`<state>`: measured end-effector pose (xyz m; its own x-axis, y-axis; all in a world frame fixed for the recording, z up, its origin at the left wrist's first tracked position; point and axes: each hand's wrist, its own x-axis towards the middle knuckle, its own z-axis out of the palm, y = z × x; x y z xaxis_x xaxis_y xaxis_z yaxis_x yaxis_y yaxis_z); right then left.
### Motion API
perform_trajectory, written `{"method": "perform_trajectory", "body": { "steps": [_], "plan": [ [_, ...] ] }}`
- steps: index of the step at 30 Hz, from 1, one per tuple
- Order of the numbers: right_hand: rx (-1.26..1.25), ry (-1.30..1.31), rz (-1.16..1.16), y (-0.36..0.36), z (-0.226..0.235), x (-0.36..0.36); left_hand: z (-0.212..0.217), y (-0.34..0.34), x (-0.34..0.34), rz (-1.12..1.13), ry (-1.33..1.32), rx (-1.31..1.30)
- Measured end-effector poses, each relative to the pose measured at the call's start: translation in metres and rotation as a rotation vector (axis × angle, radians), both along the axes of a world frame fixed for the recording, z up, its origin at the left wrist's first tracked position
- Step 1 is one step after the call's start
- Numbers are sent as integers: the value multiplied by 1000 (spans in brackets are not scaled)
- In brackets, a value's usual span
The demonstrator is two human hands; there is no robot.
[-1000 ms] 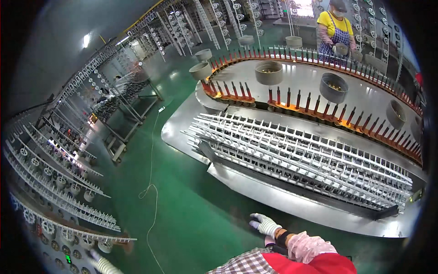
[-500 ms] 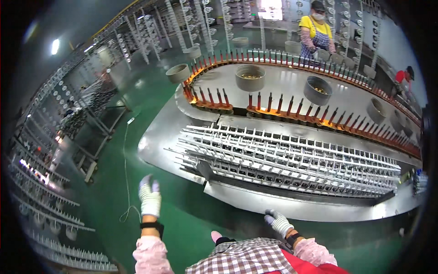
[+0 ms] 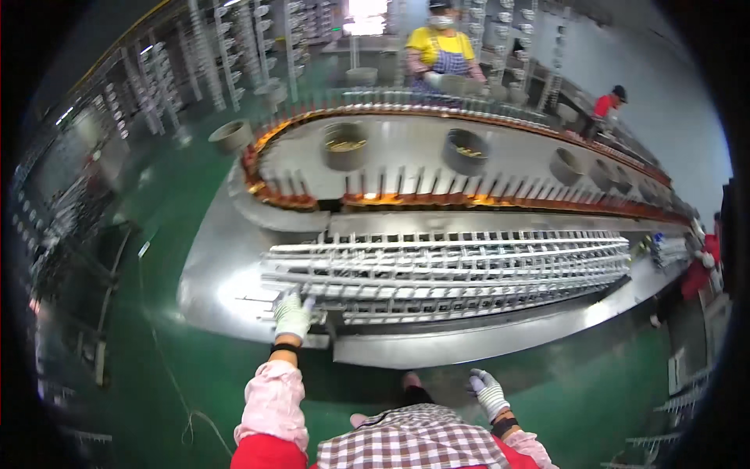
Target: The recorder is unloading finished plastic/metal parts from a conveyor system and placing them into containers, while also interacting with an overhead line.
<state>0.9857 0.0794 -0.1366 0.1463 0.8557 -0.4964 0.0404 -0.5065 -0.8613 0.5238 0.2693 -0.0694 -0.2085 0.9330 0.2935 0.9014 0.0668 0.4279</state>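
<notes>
Left hand point(image 3: 293, 315) at racks point(image 3: 445, 273) on steel table point(image 3: 207, 270), grip unclear; right hand point(image 3: 487, 393), loosely spread, above green floor point(image 3: 594, 383)

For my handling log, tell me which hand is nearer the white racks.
Left. The left hand is at the left end of the white racks, contact unclear; the right hand hangs apart from them, short of the metal table.

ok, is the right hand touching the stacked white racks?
Apart. The head view shows green floor and the metal table's front edge between the right hand and the stacked white racks.
</notes>
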Motion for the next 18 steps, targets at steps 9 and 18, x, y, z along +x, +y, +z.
{"method": "perform_trajectory", "body": {
  "steps": [9, 18],
  "plan": [
    [65, -82, -1, 64, 0, 3, -5, 35, 3, 157, 39, -152],
    [492, 744, -827, 182, 42, 73, 172, -16, 24, 59, 63, -48]
  ]
}}
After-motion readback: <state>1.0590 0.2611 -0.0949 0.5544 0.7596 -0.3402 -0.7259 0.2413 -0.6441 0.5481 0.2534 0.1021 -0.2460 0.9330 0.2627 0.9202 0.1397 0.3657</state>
